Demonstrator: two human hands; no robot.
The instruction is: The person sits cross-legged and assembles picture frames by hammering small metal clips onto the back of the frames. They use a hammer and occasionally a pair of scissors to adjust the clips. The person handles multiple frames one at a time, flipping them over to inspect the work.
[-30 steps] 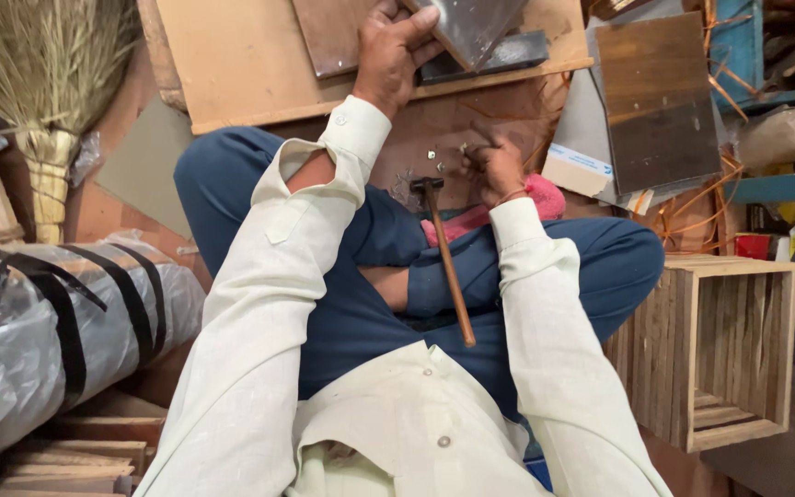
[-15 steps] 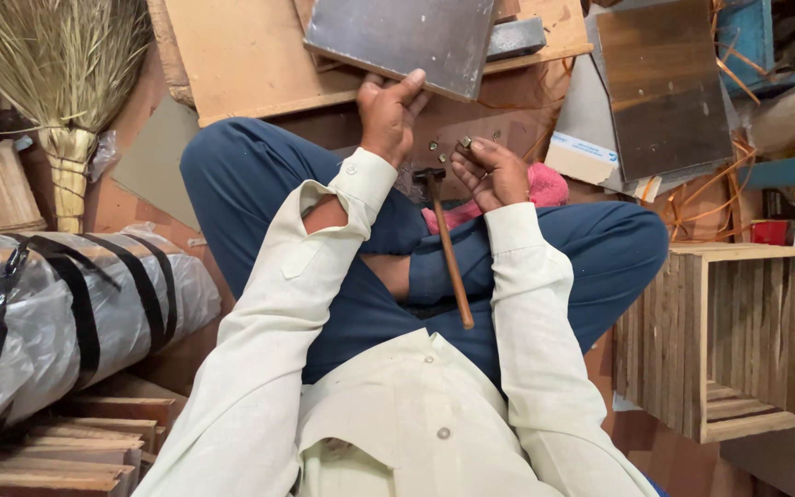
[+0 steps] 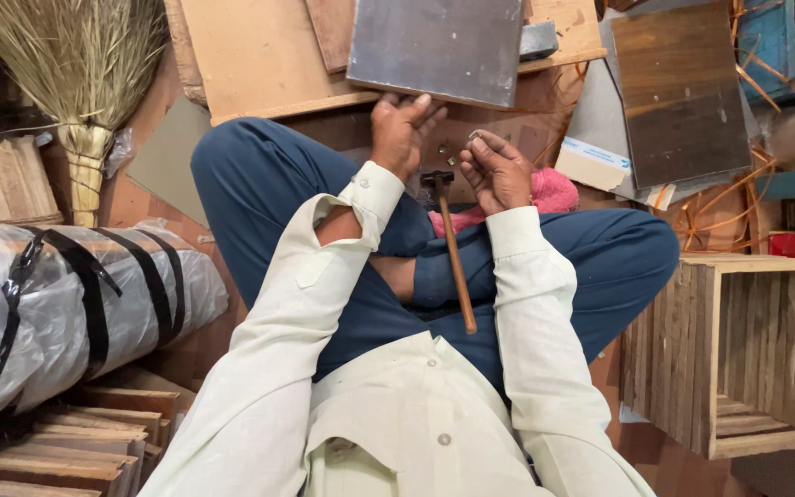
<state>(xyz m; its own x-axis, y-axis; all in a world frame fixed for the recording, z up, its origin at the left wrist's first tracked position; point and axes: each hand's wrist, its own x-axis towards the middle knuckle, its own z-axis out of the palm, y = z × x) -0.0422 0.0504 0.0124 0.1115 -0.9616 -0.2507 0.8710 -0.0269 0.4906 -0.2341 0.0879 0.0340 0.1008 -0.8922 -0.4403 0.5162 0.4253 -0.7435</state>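
Observation:
I sit cross-legged in blue trousers. My left hand [image 3: 402, 129] reaches forward with fingers apart, its fingertips touching the near edge of a grey metal-faced panel [image 3: 434, 46] that lies on a plywood sheet [image 3: 259, 55]. Curled just right of it, my right hand [image 3: 499, 170] pinches a small metal piece [image 3: 474, 136] between thumb and fingers. A hammer [image 3: 453, 253] with a wooden handle rests on my lap between the hands, head away from me. A few small metal bits [image 3: 446, 153] lie on the brown board between the hands.
A pink cloth [image 3: 552, 191] lies under my right wrist. An open wooden crate [image 3: 738, 354] stands at the right, a plastic-wrapped bundle [image 3: 57, 304] and stacked wood strips [image 3: 66, 451] at the left, a straw broom [image 3: 85, 83] at the far left, a dark panel [image 3: 678, 92] at the far right.
The grey panel came down flat onto the plywood, nearer to me. My left hand loosened from gripping it to touching its edge. My right hand lifted slightly with the metal piece.

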